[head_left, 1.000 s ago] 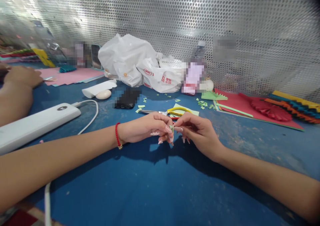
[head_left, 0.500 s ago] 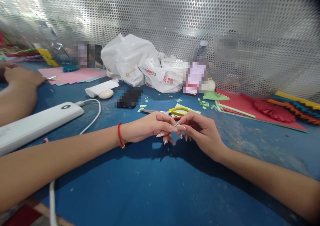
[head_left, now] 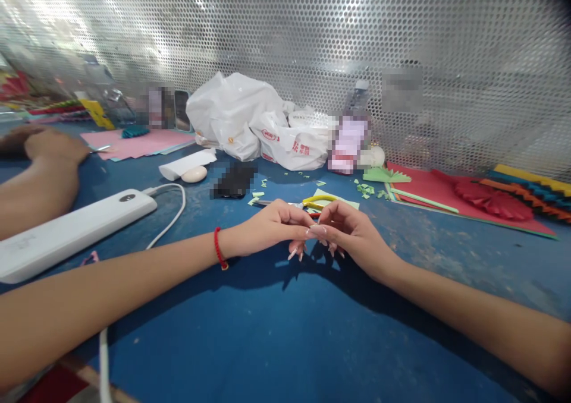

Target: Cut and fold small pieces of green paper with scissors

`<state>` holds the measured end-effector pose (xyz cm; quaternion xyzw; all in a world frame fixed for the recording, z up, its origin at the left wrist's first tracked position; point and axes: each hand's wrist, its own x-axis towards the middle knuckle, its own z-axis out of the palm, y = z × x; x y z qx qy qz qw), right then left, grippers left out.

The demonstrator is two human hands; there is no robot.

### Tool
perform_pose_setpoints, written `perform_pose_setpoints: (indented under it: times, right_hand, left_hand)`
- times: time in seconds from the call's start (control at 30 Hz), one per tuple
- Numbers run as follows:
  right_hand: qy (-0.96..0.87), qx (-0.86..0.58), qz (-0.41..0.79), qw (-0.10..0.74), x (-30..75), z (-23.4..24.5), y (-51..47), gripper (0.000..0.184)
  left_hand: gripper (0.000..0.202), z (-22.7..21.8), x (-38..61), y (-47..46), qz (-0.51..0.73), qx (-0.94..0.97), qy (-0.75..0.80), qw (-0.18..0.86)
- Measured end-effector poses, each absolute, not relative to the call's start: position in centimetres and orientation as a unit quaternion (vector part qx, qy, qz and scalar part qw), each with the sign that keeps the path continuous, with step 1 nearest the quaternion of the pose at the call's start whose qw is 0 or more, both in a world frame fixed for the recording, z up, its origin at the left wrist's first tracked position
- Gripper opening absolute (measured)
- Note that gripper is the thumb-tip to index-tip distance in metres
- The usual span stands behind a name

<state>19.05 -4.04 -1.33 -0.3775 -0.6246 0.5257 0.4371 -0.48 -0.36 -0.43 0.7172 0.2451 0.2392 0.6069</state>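
Note:
My left hand [head_left: 272, 227], with a red cord bracelet [head_left: 218, 248] at its wrist, and my right hand [head_left: 361, 236] meet fingertip to fingertip above the blue table [head_left: 276, 337]. Both hands are closed in a pinch. Whatever lies between the fingertips is too small and covered to make out. Just behind the fingers lies a pair of scissors [head_left: 322, 200] with yellow handles, on a piece of pale green paper [head_left: 350, 205]. Small green paper scraps [head_left: 366, 190] are scattered beyond the hands.
A white power bank [head_left: 80, 230] with a cable lies left, and a black phone [head_left: 234, 182] farther back. White plastic bags [head_left: 241, 115] stand against the perforated metal wall [head_left: 285, 28]. Red paper [head_left: 428, 189] lies right. Another person's arm [head_left: 49, 171] rests at far left.
My fingertips have closed tighter together, and the small pale bit seen between them before is now covered. The view has shifted slightly, so the background sits a little lower and farther right.

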Motion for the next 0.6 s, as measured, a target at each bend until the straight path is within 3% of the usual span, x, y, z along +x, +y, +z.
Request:
perform_pose_setpoints:
  times: [0.33,0.47,0.6]
  right_hand:
    - [-0.631,-0.379,0.516,0.438,19.4,-1.3,-4.0,0.033]
    - [-0.681,-0.392,0.411,0.461,19.7,-1.5,-4.1,0.027]
    - [-0.746,-0.380,0.287,0.466,20.0,-1.8,-4.4,0.021]
  left_hand:
    - [0.015,0.1,-0.2,-1.2,0.226,0.707,0.242,0.625]
    - [0.020,0.5,-0.3,-1.7,0.217,0.702,0.231,0.638]
    - [0.032,1.0,-0.4,-2.4,0.225,0.752,0.242,0.570]
